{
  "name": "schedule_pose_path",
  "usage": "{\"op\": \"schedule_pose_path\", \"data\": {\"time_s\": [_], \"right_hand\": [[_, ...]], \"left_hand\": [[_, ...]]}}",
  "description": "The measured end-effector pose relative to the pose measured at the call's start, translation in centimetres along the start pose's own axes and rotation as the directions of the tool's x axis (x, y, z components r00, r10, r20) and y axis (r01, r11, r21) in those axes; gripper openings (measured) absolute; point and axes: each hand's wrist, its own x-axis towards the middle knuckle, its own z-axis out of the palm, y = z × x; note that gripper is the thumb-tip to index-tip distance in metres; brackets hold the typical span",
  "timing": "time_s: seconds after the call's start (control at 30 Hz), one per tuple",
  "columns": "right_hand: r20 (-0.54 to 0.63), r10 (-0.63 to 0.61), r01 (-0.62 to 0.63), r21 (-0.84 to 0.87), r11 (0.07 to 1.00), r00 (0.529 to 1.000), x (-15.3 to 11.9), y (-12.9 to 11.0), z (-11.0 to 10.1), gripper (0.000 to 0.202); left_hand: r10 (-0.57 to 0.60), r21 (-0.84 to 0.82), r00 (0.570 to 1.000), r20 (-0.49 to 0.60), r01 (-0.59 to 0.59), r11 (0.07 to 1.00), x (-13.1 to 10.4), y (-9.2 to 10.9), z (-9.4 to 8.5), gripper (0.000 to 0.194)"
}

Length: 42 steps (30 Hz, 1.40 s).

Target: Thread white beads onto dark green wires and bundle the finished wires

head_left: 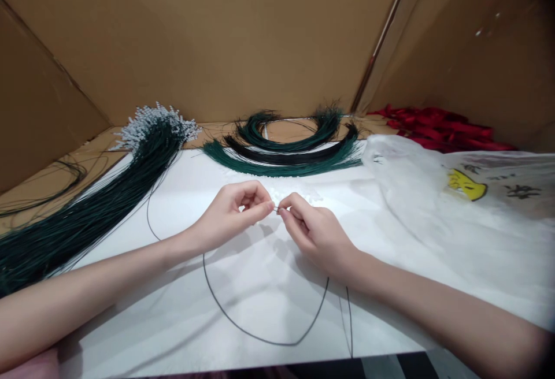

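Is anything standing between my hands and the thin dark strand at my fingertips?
Nothing visible does: the left hand and right hand appear to pinch the thin dark strand directly.

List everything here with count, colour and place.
Cord: one or more, dark, front centre
Bundle: one, green, white-tipped, left
Curved bundles: about three, green and black, back
Strands: several, dark, far left
Bits: many, white, centre
Bag: one, whitish, right
Fabric: one heap, red, back right
Sheet: one, white, underneath
Cardboard: several, brown, back and sides
Cloth: one, pink, bottom left
Striped patch: one, black-grey, bottom edge
Forearms: two, bare, sides
Left hand: one, bare, centre, pinching cord
Right hand: one, bare, centre, likewise
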Motion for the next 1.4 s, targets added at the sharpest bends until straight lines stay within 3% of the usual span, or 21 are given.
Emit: {"op": "schedule_pose_path", "data": {"time_s": [0.4,0.63,0.87,1.0,1.23,1.4], "right_hand": [[-0.046,-0.176,0.172,-0.072,0.982,0.983,0.6,0.9,-0.1,0.018],[-0.081,-0.197,0.199,0.02,0.98,0.977,0.5,0.4,-0.1,0.017],[-0.094,-0.172,0.182,0.106,0.978,0.981,0.7,-0.1,-0.4,0.016],[-0.098,-0.141,0.154,0.14,0.978,0.985,0.6,-0.1,-0.6,0.016],[-0.095,-0.097,0.111,0.152,0.982,0.991,0.6,0.1,-0.2,0.015],[-0.101,-0.077,0.093,0.157,0.983,0.992,0.6,-0.1,-0.3,0.014]], "left_hand": [[-0.125,-0.117,0.992,-0.005,0.123,0.985,-0.3,-0.3,0.5,0.023],[-0.089,-0.116,0.995,0.045,0.094,0.989,-0.3,-0.4,-0.1,0.024],[0.015,0.024,0.998,0.058,-0.016,1.0,-0.4,-0.6,-0.5,0.024],[0.098,0.152,0.993,0.07,-0.108,0.982,0.2,-0.6,-1.7,0.022],[0.211,0.527,0.94,0.27,-0.327,0.784,1.4,-1.8,-3.7,0.011],[0.184,0.573,0.927,0.327,-0.349,0.741,1.8,-3.2,-3.2,0.008]]}}
